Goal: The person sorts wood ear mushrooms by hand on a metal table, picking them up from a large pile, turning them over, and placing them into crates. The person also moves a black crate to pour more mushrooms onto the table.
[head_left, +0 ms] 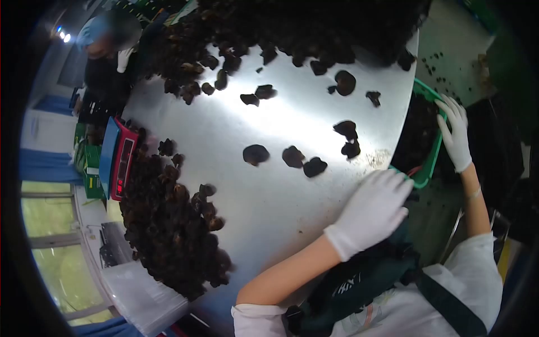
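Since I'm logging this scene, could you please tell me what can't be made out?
All in the head view:
Scale: red digits too small and blurred.
Green basket: left side hidden by the table.
Left hand: its palm faces away, hidden.
Large dark heap: cut off by the top edge.

I am wearing the one camera on my head, and it is facing forward and down over the shiny silver metal table. It is looking from close above my white-gloved left hand and white-gloved right hand, which are showing right of centre (my own white shirt is creeping in at the lower right). The wide, bending view is also reaching the yellow-green window panes at far left.
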`<state>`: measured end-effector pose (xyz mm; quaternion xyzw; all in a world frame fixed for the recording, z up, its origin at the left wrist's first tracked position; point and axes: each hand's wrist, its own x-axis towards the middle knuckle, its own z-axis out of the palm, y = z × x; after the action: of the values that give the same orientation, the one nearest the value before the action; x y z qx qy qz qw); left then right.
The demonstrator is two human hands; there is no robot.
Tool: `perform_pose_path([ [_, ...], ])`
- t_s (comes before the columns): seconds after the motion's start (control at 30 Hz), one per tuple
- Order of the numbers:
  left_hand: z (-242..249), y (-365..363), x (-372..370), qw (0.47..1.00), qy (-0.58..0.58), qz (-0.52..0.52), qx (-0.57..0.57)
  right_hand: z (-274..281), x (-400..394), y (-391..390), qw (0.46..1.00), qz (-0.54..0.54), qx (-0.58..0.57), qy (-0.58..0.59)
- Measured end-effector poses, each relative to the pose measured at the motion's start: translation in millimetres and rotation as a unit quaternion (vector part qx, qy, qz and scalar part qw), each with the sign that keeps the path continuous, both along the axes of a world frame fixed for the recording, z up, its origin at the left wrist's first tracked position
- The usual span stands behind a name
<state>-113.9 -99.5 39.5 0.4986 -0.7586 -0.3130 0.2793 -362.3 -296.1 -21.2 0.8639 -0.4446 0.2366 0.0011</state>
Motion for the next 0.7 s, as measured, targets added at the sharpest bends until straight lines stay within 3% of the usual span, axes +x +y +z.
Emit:
perform_pose_path([
  [0.03,-7.6,14.2,8.1,0.999,0.020,0.035,-0.032,11.0,22.8,4.5,0.990,0.057,0.056,-0.112],
  [0.1,-9.6,35.1,18.9,0.997,0.030,0.071,-0.021,26.1,76.4,12.1,0.973,0.142,0.061,-0.174],
  [0.17,-5.7,49.5,26.9,0.994,0.030,0.099,-0.020,37.0,133.9,7.2,0.950,0.266,0.037,-0.161],
  [0.23,-1.9,63.4,32.3,0.991,0.025,0.131,-0.017,26.4,186.4,-10.8,0.937,0.315,-0.022,-0.150],
  [0.33,2.3,86.7,40.7,0.980,0.009,0.197,-0.016,8.9,213.7,-22.3,0.953,0.297,0.000,-0.066],
  [0.43,3.4,114.6,52.8,0.965,-0.003,0.264,-0.006,4.3,179.8,-29.9,0.966,0.258,-0.005,0.005],
  [0.57,-9.3,147.8,64.2,0.911,0.068,0.406,0.022,-14.7,71.1,-58.3,0.989,0.107,-0.046,-0.088],
  [0.63,-16.0,156.8,65.4,0.874,0.136,0.464,0.043,-107.3,-19.3,-109.6,1.000,-0.011,-0.020,0.009],
  [0.67,-16.5,157.1,67.8,0.881,0.128,0.455,0.038,-146.1,-50.6,-98.0,0.973,-0.134,0.008,0.190],
  [0.7,-11.9,154.6,74.8,0.901,0.086,0.424,0.022,-151.5,-57.1,-87.1,0.954,-0.205,0.009,0.220],
])
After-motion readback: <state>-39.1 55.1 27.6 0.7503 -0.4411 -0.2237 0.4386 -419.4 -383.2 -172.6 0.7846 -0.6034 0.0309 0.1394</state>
